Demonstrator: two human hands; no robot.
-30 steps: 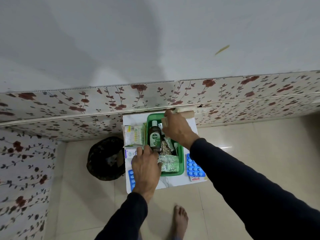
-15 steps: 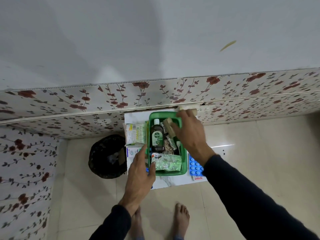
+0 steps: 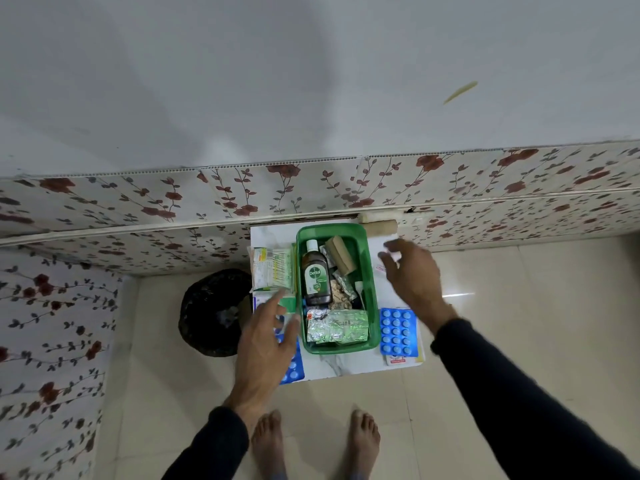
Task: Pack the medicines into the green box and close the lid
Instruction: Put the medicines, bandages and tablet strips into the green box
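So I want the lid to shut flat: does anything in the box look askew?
Nothing is spilled or damaged. The bottle lies flat in the box. The tan roll rests tilted against the packs by the far wall, and the foil strips are crumpled, so either might ride high.

I see the open green plastic box (image 3: 369,271) on a small white marble-patterned table (image 3: 346,367), a brown Dettol bottle (image 3: 314,273) inside. My left hand (image 3: 266,344) and right hand (image 3: 412,278) hover empty, fingers spread, either side.
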